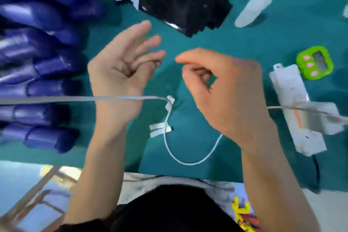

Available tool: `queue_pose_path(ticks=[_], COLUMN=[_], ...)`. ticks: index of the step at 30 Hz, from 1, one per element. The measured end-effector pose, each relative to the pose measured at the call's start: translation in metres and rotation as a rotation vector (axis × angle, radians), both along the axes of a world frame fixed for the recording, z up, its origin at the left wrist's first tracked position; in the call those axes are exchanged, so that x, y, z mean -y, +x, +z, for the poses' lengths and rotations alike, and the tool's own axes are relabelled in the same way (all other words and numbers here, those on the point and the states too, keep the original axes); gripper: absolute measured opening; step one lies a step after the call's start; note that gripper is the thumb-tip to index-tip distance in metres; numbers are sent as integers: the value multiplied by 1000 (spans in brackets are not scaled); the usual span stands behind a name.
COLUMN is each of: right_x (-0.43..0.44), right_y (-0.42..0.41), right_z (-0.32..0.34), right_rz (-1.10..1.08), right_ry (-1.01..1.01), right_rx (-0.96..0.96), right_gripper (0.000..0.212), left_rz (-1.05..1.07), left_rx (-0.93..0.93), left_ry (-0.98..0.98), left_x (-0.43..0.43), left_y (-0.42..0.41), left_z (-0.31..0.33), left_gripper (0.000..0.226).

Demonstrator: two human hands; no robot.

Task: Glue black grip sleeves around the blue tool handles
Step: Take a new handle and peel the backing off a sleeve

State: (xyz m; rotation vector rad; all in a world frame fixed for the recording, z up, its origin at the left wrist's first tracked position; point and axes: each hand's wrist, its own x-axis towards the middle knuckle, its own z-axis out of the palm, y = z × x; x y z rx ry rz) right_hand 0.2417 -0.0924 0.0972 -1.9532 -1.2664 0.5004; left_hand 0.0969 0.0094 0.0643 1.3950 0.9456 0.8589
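Observation:
The picture is blurred by motion. Several blue tool handles lie stacked along the left side of the green table. A pile of black grip sleeves sits at the top centre. My left hand hovers above the table, palm toward me, fingers spread and relaxed, holding nothing. My right hand is close beside it to the right, with thumb and forefinger curled toward each other; whether anything is pinched between them is too blurred to tell.
A white cable with paper tags loops on the table below my hands. A white power strip lies at the right, a green timer beyond it. A white scrap and pale cloth lie at top right. A grey strap crosses the view.

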Motion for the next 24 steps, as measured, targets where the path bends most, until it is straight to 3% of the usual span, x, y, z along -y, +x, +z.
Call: queue_pose_path(ticks=[4,7,10,12,14,16,18,21,23,24], right_x=[-90,-147,-183,-205,-228,-246,-250,-232,-211,-200], right_y=[-48,-91,-129,-140,-141,-135,-132,-138,-147,-152], right_z=[-10,-10,-5,1,8,10,9,9,-1,-8], right_rz=[182,283,159,60,165,291,304,234,273,346], right_ry=[56,70,261,340,72,-179,-198,-8,122,146], right_rx=[-79,56,352,581,679,745,782,834,738,591], right_gripper=[29,43,39,21,15,22,38,53,48,47], left_rz=[421,654,563,370,189,129,135,130,91,82], left_rx=[-165,-466,-860,-971,-1037,-1092,-1179,-1286,-1299,-1272], left_ry=[244,420,558,547,456,425,455,517,546,552], left_x=[-13,-34,-63,-87,-107,-118,-128,-148,-159,-161], left_y=[-77,-143,-204,-228,-238,-239,-239,-239,-243,-246], left_z=[13,21,18,13,3,-7,-13,-18,-19,-16], left_gripper=[39,17,39,54,63,71,72,64,58,56])
